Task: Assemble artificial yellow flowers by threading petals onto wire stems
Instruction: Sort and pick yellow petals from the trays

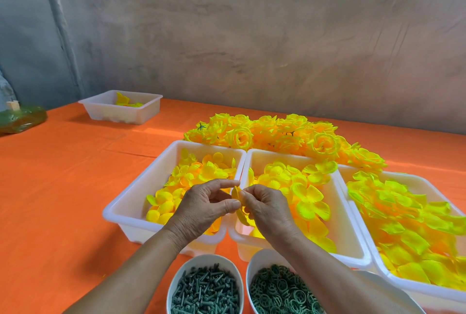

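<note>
1. Two bare hands meet above the seam between two white trays. The left hand (205, 204) and the right hand (264, 209) both pinch one small yellow petal piece (236, 194) with their fingertips. No wire stem can be made out; the fingers cover whatever lies behind the petal.
2. The left tray (148, 177) holds small rounded yellow petals. The left hand and wrist block its near right corner.
3. The middle tray (277, 157), touching the left one, holds larger petal discs, yellow with orange centres. The right hand hides its near left part.
4. The right tray (416, 178), pressed against the middle one, is heaped with the largest petals and runs off the picture's edge.
5. Behind the trays lies a pile of finished flowers (277, 134), yellow rosettes spilling toward the right tray.
6. Nearest the person sit two white bowls side by side: the peg bowl (201, 258) full of dark green plastic pegs, and the ring bowl (259, 259) full of green rings. The right forearm crosses over the ring bowl's right side.
7. Well apart at the far left stands a far tray (100, 110) with a few yellow petals.
8. At the left edge lies a green bundle (24, 118), too blurred to identify.
9. Everything rests on an orange tablecloth (63, 187) before a grey wall (252, 36).
</note>
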`<state>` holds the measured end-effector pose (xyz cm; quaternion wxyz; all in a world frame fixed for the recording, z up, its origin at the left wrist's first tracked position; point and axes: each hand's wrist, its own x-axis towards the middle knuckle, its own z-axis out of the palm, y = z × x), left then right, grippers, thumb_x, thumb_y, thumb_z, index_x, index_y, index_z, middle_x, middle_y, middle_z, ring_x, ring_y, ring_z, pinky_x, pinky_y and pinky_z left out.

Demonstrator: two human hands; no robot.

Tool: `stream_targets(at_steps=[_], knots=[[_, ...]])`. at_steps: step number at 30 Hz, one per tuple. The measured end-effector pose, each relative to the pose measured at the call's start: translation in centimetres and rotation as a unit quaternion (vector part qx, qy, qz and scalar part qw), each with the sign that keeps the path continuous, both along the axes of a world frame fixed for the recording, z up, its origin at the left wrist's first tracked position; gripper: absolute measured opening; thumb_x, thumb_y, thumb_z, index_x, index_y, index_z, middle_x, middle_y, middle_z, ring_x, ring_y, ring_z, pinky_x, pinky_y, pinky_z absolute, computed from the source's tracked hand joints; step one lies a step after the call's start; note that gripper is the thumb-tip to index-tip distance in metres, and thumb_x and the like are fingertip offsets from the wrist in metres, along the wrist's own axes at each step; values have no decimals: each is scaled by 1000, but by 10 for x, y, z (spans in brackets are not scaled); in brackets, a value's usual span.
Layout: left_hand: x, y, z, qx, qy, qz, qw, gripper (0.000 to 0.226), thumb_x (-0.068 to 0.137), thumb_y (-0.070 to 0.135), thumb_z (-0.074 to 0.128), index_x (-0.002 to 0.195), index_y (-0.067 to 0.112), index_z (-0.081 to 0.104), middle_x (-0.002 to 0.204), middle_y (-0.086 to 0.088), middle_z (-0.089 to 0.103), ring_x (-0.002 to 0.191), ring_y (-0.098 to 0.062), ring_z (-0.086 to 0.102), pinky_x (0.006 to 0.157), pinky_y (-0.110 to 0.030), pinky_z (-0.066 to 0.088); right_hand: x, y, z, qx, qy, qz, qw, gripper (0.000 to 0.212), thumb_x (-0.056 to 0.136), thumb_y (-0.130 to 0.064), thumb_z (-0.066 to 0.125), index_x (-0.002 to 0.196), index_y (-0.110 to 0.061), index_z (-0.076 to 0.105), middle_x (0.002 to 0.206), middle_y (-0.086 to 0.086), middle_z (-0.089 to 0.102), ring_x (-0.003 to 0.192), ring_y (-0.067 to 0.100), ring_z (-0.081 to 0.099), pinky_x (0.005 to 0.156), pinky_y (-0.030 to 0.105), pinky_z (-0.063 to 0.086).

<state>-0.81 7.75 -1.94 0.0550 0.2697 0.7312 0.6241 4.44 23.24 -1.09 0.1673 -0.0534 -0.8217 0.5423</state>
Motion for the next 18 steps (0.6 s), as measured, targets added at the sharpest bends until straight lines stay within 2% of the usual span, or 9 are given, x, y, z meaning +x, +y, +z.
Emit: stream_targets(at_steps=[3,7,9,11,14,18], knots=[[1,0,0,1,-2,5,1000,35,82,18,78,112,33,70,81,-2,76,78,-10,72,71,-22,53,1,-1,1,3,7,0,1000,27,92,-25,62,66,-27,65,56,-9,60,54,2,52,57,29,46],[1,2,0,1,-1,21,1000,30,82,20,78,108,32,70,82,-3,76,78,-14,73,72,-28,54,1,-1,0,-25,20,-12,999,25,90,-30,66,66,-28,67,58,-9,62,57,5,53,56,31,46],[2,3,1,1,-2,23,1000,28,76,30,82,101,34,70,82,-3,76,79,-16,73,74,-32,56,0,-1,-1,-42,23,-9,999,23,89,-32,68,67,-25,68,59,-8,61,58,8,51,55,32,43],[2,4,1,-4,-5,26,1000,35,66,44,83,95,31,68,81,-3,76,79,-16,73,75,-33,57,0,-1,-3,-31,32,-1,999,20,90,-23,66,70,-23,68,64,-5,63,61,10,52,58,32,43],[1,5,0,-11,8,31,999,36,63,51,82,84,29,63,74,-2,74,72,-15,71,70,-31,55,-1,-2,-4,-4,50,4,999,20,92,-15,63,73,-21,64,69,-2,60,64,10,51,60,30,41],[1,4,-1,-37,29,26,999,32,64,56,77,74,30,60,70,-5,72,70,-19,69,77,-47,55,-2,0,-4,-8,57,-14,998,23,93,-19,62,71,-20,57,64,-6,50,60,9,43,57,30,38]])
